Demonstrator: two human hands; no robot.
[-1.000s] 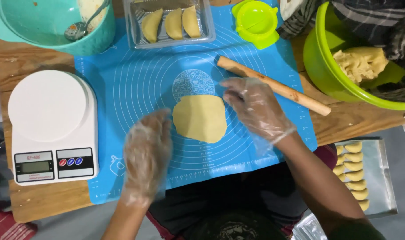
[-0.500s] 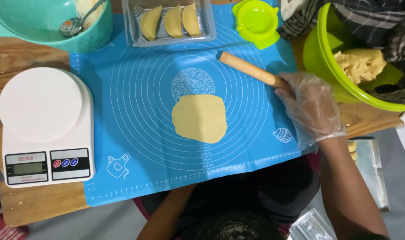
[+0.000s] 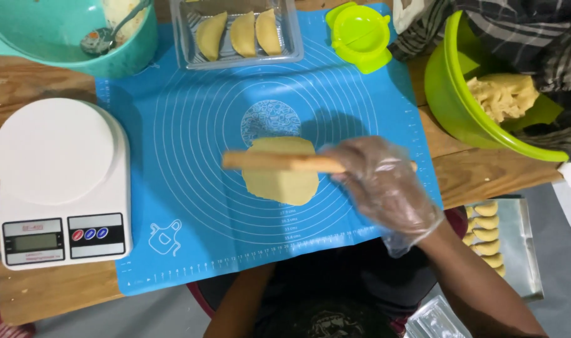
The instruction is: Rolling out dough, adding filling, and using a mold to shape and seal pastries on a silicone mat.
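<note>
A flat round of yellow dough (image 3: 279, 181) lies near the middle of the blue silicone mat (image 3: 191, 188). My right hand (image 3: 385, 188), in a clear plastic glove, grips a wooden rolling pin (image 3: 279, 161) and holds it across the top of the dough. Only my left forearm shows at the bottom edge; my left hand is out of sight below the table.
A white kitchen scale (image 3: 60, 181) stands on the left. At the back are a teal bowl with a spoon (image 3: 66, 31), a clear tray of folded pastries (image 3: 238, 34) and a green dumpling press (image 3: 359, 34). A green bowl of dough (image 3: 492, 100) and a pastry-filled metal tray (image 3: 504, 244) are on the right.
My right hand picked up the rolling pin from the mat's right side and brought it over the dough. My left hand left the mat and dropped out of view.
</note>
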